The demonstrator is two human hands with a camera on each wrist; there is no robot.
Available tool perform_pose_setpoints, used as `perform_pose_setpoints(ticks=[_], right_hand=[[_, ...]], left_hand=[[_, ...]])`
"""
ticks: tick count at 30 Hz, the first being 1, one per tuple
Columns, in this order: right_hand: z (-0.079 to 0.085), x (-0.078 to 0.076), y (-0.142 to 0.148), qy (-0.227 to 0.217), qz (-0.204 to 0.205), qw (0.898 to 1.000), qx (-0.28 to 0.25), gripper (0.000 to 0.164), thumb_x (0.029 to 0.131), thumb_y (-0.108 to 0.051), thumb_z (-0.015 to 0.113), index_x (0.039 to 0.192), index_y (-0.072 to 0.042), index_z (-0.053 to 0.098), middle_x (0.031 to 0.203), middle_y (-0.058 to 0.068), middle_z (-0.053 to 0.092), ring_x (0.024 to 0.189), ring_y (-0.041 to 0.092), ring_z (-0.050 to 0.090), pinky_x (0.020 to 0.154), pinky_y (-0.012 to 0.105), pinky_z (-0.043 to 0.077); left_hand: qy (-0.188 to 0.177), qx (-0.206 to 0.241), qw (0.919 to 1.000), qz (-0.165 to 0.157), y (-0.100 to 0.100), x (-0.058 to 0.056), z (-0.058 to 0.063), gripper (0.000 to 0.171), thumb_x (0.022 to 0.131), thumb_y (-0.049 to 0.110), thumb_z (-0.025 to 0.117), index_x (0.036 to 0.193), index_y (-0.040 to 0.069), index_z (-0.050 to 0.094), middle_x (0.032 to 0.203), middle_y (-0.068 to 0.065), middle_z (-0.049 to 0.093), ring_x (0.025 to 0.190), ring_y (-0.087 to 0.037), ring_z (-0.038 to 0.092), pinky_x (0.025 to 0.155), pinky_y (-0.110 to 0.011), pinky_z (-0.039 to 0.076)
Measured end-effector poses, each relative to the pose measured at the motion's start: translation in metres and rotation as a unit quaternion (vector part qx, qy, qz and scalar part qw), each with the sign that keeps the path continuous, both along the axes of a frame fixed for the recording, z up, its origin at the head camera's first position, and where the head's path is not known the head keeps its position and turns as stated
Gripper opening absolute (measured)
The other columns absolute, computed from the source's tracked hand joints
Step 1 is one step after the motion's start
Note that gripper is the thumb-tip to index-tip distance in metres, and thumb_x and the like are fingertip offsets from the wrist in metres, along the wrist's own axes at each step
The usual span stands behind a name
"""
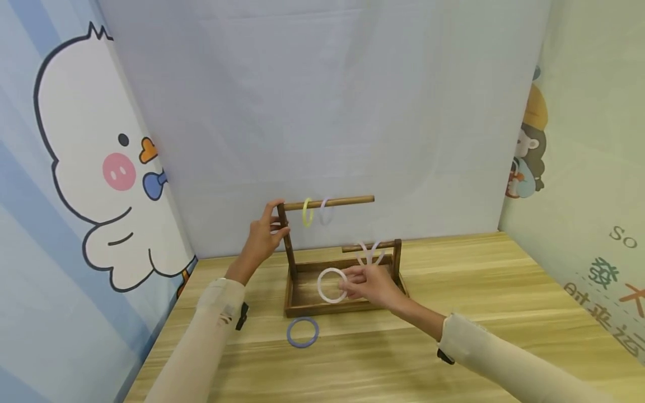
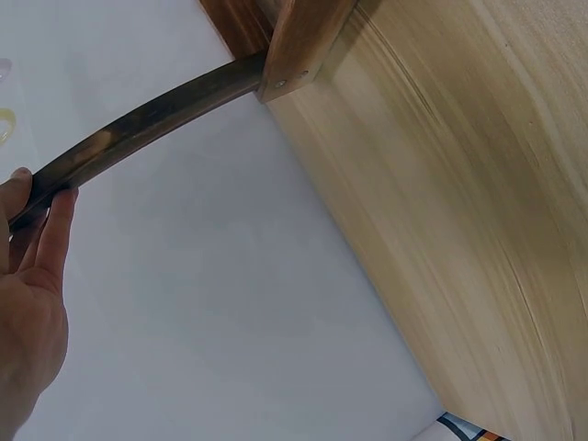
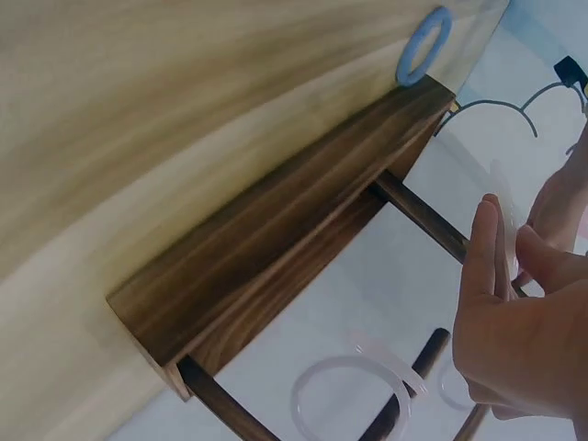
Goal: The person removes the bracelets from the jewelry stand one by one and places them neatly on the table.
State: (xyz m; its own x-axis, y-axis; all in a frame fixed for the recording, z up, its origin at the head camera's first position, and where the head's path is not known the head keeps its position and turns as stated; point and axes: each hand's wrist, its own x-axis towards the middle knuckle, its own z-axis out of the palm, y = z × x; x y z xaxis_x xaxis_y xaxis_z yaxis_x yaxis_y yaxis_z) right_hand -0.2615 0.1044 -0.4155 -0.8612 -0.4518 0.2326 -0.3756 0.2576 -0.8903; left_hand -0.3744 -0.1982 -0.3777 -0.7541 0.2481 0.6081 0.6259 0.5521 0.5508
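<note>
Around the wooden table point(image 1: 468, 296), the back edge meets the pale backdrop point(image 1: 327, 112) close behind the stand, while a broad stretch of tabletop gives open room to the right. The 2-bar wooden stand point(image 1: 330, 309) has an upper bar point(image 1: 353, 200) whose free end points right, and a lower bar point(image 1: 349, 249) whose free end points left. The left hand point(image 1: 264, 232) grips the left post near its top, apparently steadying it. The right hand point(image 1: 373, 285) pinches the white ring point(image 1: 319, 286) above the tray; this looks like the carrying step, and hanging it would call for turning its hole toward a bar's free end. 2 pale rings point(image 1: 380, 254) hang low, a yellow ring point(image 1: 304, 212) and lilac ring point(image 1: 322, 212) high; a blue ring point(image 1: 303, 345) lies in front.
</note>
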Motion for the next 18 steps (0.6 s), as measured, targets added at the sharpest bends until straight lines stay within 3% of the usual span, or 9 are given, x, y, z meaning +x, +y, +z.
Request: perform_pose_setpoints(ticks=[7,11,18], right_hand=[[-0.022,0.007,-0.004,-0.025,0.03,0.999,-0.023,0.038,0.097,0.004,0.07,0.129,0.021,0.059,0.105,0.031,0.073,0.09,0.039,0.077,0.078,0.043,0.067],[-0.032,0.011,-0.006,-0.041,0.028,0.999,-0.014,0.038,0.097,0.0,0.072,0.128,0.02,0.061,0.102,0.027,0.075,0.087,0.036,0.078,0.074,0.038,0.068],[-0.047,0.016,-0.006,-0.046,0.034,0.998,0.005,0.033,0.098,-0.002,0.071,0.123,0.018,0.065,0.1,0.021,0.077,0.085,0.026,0.078,0.072,0.032,0.067]], left_hand=[[-0.002,0.002,1.0,-0.004,-0.002,0.0,-0.002,0.071,0.093,-0.006,0.074,0.151,0.013,0.039,0.114,-0.031,0.071,0.102,-0.042,0.074,0.089,-0.049,0.065],[-0.004,0.001,1.0,0.003,-0.002,0.001,-0.001,0.07,0.094,-0.004,0.074,0.151,0.016,0.038,0.113,-0.03,0.072,0.102,-0.041,0.075,0.089,-0.045,0.065],[-0.006,-0.001,1.0,0.0,-0.001,0.001,0.0,0.071,0.093,-0.006,0.075,0.151,0.012,0.038,0.114,-0.031,0.071,0.103,-0.041,0.074,0.089,-0.045,0.065]])
